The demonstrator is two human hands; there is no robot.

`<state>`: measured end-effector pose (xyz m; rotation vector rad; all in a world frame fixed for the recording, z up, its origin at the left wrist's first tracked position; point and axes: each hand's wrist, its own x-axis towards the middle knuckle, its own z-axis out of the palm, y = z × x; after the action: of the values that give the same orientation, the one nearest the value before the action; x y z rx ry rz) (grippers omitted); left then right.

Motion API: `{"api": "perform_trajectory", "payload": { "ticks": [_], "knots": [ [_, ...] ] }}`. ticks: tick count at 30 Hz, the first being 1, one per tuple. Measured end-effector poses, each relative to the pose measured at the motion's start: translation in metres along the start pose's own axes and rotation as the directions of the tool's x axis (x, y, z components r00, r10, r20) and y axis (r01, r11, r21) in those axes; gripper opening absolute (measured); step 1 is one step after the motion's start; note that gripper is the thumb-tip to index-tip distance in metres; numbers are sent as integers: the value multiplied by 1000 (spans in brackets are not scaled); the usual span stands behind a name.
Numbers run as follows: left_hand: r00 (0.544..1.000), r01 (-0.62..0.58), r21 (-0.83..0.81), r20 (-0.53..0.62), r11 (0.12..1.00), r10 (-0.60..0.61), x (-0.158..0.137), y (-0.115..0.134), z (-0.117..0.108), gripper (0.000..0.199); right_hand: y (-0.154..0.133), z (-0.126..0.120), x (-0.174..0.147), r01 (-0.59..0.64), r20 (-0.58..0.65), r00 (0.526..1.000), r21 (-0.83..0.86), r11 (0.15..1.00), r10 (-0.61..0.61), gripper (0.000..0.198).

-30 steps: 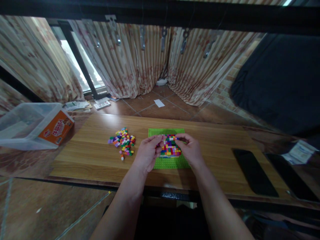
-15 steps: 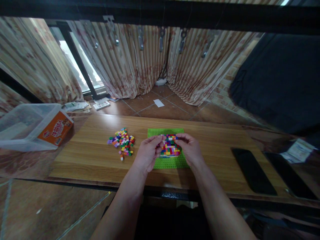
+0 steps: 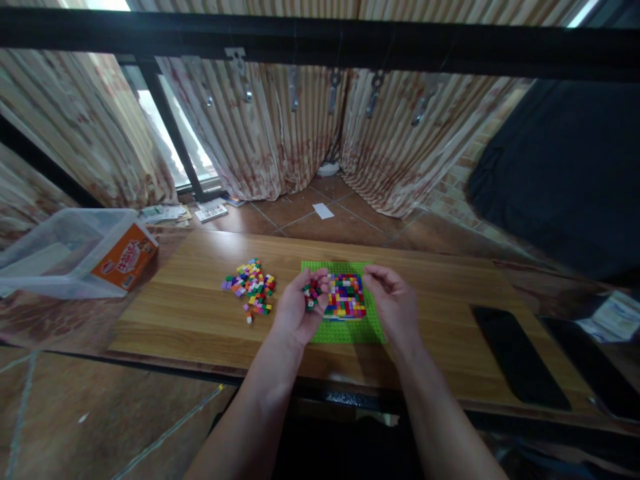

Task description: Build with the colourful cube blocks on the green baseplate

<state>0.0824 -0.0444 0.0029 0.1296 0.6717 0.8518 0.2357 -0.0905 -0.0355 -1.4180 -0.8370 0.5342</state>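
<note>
A wood-grain tabletop (image 3: 185, 320) is set across the view, above a brown tiled floor (image 3: 295, 220). Patterned curtains (image 3: 290, 147) are hung behind it, and a black bar (image 3: 450, 48) fitted with metal hooks (image 3: 333, 93) is seen across the top. A white sheet (image 3: 323, 211) is noted on the floor. A clear plastic tub (image 3: 65, 230) with an orange label (image 3: 125, 259) is found beyond the tabletop's left end; a flat black slab (image 3: 520, 357) is laid toward the right.

A green studded baseplate (image 3: 345, 332) is placed near the middle, and a multicoloured brick build (image 3: 346, 308) is carried on it, between the two hands. A loose brick pile (image 3: 255, 285) is spread to the left.

Several small bricks (image 3: 312, 297) are held in the cupped grip of the left hand (image 3: 297, 310), palm up. The thumb and fingers of the right hand (image 3: 397, 300) are drawn together beside the build; whether anything is pinched there cannot be told.

Part of the baseplate is covered by the left hand. The tub is cut off at the left edge, the forearms at the bottom. The tub's contents are hard to make out.
</note>
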Motion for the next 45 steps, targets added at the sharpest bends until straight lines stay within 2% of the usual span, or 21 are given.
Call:
{"api": "perform_trajectory", "payload": {
  "ticks": [4, 8, 11, 15, 21, 29, 34, 40, 45],
  "knots": [
    [996, -91, -45, -19, 995, 90, 1, -1, 2, 25, -16, 8, -15, 140, 113, 984, -36, 990, -135, 12],
    [995, -93, -11, 18, 996, 94, -1, -4, 5, 29, -26, 18, -30, 270, 247, 939, -96, 958, -240, 10],
    [995, -96, 17, 44, 995, 95, -5, -4, 8, 29, -30, 22, -36, 308, 325, 912, -130, 943, -253, 10],
    [994, -93, -9, 61, 996, 94, -6, -3, 9, 29, -31, 21, -37, 297, 382, 898, -154, 943, -220, 9],
    [987, -124, -20, 102, 992, 126, -3, -5, 7, 28, -28, 24, -38, 271, 390, 905, -214, 938, -173, 7],
    [991, -103, -57, 79, 993, 108, -4, -8, 9, 30, -32, 23, -39, 324, 404, 888, -210, 922, -220, 11],
    [989, -100, -41, 103, 994, 104, -4, -10, 9, 30, -32, 22, -38, 338, 439, 872, -221, 915, -217, 18],
    [989, -92, 7, 115, 996, 91, -5, -14, 8, 29, -35, 22, -37, 358, 479, 852, -238, 903, -211, 11],
    [994, -78, -20, 81, 997, 79, -3, -15, 8, 30, -38, 21, -38, 391, 450, 856, -243, 888, -254, 10]
  ]
}}
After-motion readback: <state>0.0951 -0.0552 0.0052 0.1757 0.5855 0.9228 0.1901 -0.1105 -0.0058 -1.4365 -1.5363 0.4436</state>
